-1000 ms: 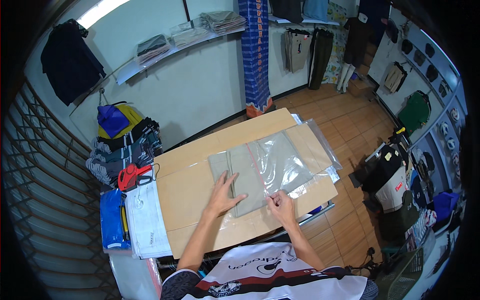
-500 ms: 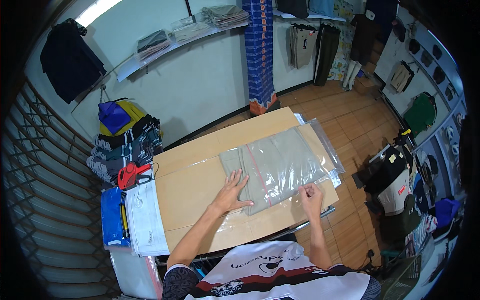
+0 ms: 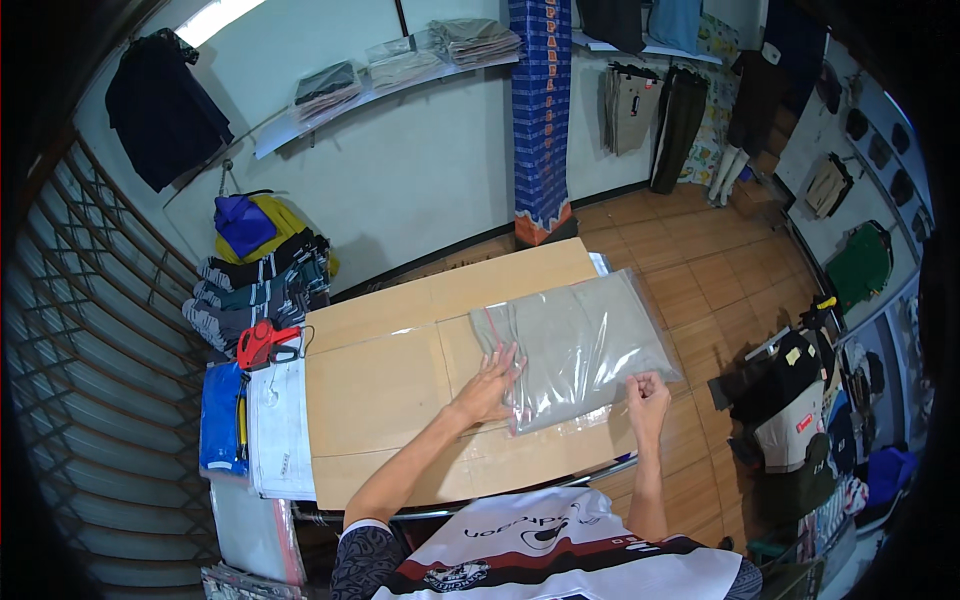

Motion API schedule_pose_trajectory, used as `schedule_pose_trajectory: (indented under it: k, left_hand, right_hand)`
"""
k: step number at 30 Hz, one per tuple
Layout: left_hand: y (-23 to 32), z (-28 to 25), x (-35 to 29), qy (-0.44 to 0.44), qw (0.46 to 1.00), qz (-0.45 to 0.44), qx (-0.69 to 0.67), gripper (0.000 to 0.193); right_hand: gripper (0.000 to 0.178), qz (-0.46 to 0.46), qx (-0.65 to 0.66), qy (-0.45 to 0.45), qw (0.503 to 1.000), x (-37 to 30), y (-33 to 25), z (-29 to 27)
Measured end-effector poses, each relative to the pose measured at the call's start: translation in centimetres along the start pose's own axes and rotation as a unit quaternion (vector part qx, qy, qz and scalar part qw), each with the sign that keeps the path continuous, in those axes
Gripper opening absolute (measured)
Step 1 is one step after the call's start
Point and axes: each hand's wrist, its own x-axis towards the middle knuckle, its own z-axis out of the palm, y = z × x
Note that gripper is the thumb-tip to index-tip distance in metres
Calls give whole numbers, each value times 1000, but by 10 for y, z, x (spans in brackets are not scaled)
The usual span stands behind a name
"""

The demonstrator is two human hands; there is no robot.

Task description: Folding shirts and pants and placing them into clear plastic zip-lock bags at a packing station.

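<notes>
A folded grey-beige garment (image 3: 585, 345) lies inside a clear plastic bag (image 3: 630, 362) on the cardboard-topped table. The bag's red strip runs down its left end, close to the garment's folded edge. My left hand (image 3: 487, 388) rests on that left end with its fingers spread and the palm down. At the near right corner, my right hand (image 3: 649, 392) is closed, pinching the bag's edge between thumb and fingers. The garment reaches almost to the right end of the bag.
Brown cardboard (image 3: 375, 385) covers the table. At its left are a red tape dispenser (image 3: 262, 345), white packages (image 3: 278, 430), a blue packet (image 3: 223, 415) and piled clothes (image 3: 265, 290). Behind stands a blue patterned pillar (image 3: 541, 120). Clothes racks (image 3: 795, 400) line the right.
The garment has slid right, deeper into the bag, so the red strip now lies near its left end. Both hands have shifted slightly right. The view has tilted a little.
</notes>
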Motion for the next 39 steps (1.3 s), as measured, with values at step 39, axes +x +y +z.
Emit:
schedule_pose_trajectory:
  k: [39]
  left_hand:
    - [3,27,73,376,883,-231,-163,91]
  right_hand:
    - [26,189,64,-273,941,188,37,-16]
